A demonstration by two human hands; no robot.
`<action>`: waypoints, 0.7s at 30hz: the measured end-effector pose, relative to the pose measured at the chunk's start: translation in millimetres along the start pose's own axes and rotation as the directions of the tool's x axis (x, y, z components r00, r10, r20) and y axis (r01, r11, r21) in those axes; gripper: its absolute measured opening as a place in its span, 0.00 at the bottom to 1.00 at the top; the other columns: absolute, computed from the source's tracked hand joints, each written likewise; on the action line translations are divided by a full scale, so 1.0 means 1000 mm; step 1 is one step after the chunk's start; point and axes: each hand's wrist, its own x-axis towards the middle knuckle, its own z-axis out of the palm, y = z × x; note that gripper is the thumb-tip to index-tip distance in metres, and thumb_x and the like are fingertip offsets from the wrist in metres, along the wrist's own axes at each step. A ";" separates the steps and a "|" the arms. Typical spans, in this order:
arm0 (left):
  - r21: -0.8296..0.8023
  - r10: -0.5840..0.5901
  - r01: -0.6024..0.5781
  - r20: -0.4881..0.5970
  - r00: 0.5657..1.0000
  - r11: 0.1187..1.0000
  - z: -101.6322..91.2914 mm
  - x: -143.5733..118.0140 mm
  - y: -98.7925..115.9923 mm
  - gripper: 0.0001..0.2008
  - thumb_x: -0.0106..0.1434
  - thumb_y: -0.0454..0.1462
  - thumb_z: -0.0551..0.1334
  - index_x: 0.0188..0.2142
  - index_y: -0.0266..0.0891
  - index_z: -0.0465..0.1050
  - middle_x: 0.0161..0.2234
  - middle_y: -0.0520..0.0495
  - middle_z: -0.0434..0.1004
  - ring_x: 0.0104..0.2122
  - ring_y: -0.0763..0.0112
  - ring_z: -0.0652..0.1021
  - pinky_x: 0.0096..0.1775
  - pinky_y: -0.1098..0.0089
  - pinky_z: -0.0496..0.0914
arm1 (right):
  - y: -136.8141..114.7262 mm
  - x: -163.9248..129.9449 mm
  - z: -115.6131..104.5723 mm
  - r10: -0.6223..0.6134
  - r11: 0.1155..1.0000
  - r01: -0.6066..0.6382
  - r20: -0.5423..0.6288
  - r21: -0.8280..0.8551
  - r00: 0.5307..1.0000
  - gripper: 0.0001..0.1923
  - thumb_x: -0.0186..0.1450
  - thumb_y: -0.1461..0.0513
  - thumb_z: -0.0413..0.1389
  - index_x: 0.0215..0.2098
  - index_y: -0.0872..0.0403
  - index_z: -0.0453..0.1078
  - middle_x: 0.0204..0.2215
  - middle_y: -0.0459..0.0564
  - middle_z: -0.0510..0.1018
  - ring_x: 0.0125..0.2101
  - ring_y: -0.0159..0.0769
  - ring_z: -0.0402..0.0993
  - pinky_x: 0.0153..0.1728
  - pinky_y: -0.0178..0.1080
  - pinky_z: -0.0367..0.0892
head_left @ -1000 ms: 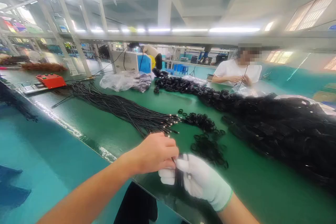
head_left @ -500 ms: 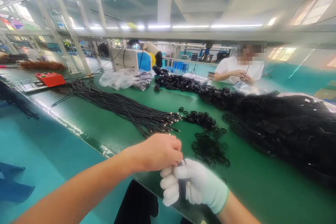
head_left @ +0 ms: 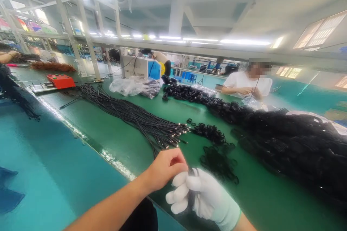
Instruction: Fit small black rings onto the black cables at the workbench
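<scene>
My right hand (head_left: 210, 195), in a white glove, is closed around a coiled black cable (head_left: 192, 198) that stands roughly upright in its fingers. My bare left hand (head_left: 166, 168) is pinched at the upper end of that coil, just above the gloved fingers; its fingertips are partly hidden. Beyond the hands lies a long bundle of straight black cables (head_left: 130, 115) with shiny metal plug ends. Right of those ends are a pile of small black rings (head_left: 208, 133) and a looser pile of black loops (head_left: 219, 164).
A large heap of coiled black cables (head_left: 284, 144) fills the right of the green table (head_left: 97, 126). A red button box (head_left: 61, 81), clear plastic bags (head_left: 126, 86) and a white-and-blue machine (head_left: 139, 68) stand farther back. Across the table sits a co-worker (head_left: 234, 81) in white.
My left hand has shifted from over the top of the coil to its upper left side, its thumb now along the cable. The view has tilted slightly, so the table sits lower.
</scene>
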 end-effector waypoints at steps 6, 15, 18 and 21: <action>-0.077 0.078 -0.080 -0.030 0.997 0.994 0.006 -0.004 -0.017 0.07 0.62 0.40 0.56 0.34 0.37 0.66 0.26 0.54 0.64 0.26 0.76 0.64 0.29 0.75 0.59 | -0.006 0.002 0.009 -0.043 0.984 0.044 0.004 -0.170 0.999 0.16 0.57 0.59 0.56 0.37 0.67 0.72 0.26 0.62 0.79 0.32 0.49 0.78 0.32 0.44 0.71; -0.165 0.077 -0.059 0.106 0.991 0.984 0.002 -0.013 -0.007 0.07 0.62 0.34 0.54 0.40 0.38 0.65 0.35 0.51 0.67 0.33 0.73 0.68 0.36 0.72 0.64 | -0.018 -0.004 0.017 -0.027 0.937 0.047 0.061 -0.346 0.998 0.14 0.58 0.62 0.54 0.36 0.67 0.73 0.26 0.61 0.79 0.33 0.48 0.77 0.39 0.49 0.68; -0.090 0.091 -0.081 0.113 0.989 0.993 0.001 -0.018 -0.006 0.08 0.60 0.33 0.56 0.40 0.38 0.65 0.35 0.51 0.66 0.32 0.74 0.68 0.35 0.73 0.65 | -0.019 -0.005 0.019 0.024 0.927 0.006 0.074 -0.375 0.997 0.14 0.59 0.62 0.53 0.34 0.67 0.73 0.25 0.60 0.79 0.33 0.46 0.77 0.41 0.50 0.67; 0.033 0.157 -0.159 0.052 0.986 0.987 0.005 -0.021 -0.007 0.04 0.59 0.31 0.58 0.36 0.38 0.65 0.34 0.51 0.67 0.30 0.75 0.68 0.33 0.73 0.65 | -0.022 -0.004 0.027 0.075 0.907 -0.025 0.103 -0.421 0.992 0.13 0.58 0.62 0.53 0.33 0.65 0.74 0.24 0.57 0.79 0.33 0.43 0.76 0.43 0.48 0.66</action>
